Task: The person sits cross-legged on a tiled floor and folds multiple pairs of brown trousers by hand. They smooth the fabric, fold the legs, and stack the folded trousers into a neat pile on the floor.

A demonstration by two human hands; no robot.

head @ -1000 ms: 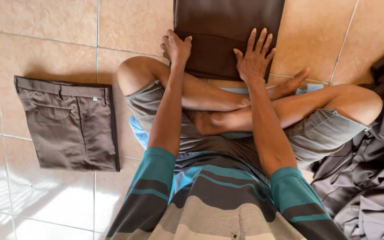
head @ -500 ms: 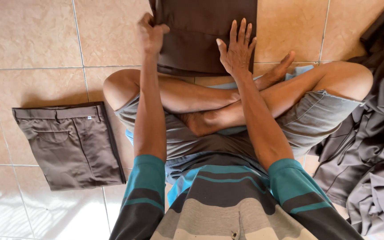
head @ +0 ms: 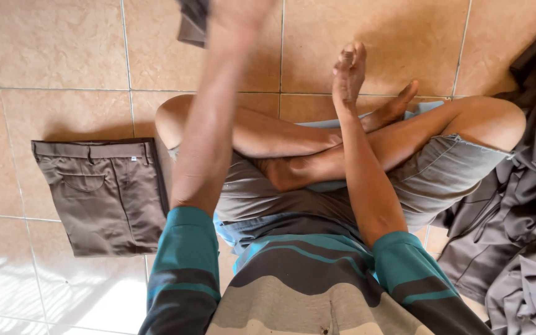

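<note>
1. Cloth, a dark brown garment piece (head: pixel 192 22), hangs at the top edge of view above the tiled floor (head: pixel 57 56); it looks soft, light and limp, best taken along a hem or corner.
2. Left hand (head: pixel 234 9) is blurred at that cloth; I cannot tell whether its fingers grip it.
3. Right hand (head: pixel 350 67) stands edge-on, fingers straight and together, holding nothing.
4. Folded brown trousers (head: pixel 103 195) lie left of the crossed legs; a grey fabric heap (head: pixel 516 217) lies right.

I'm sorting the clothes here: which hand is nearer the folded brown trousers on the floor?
Left. The left hand is raised, blurred, above the folded brown trousers; the right hand is farther right.
</note>
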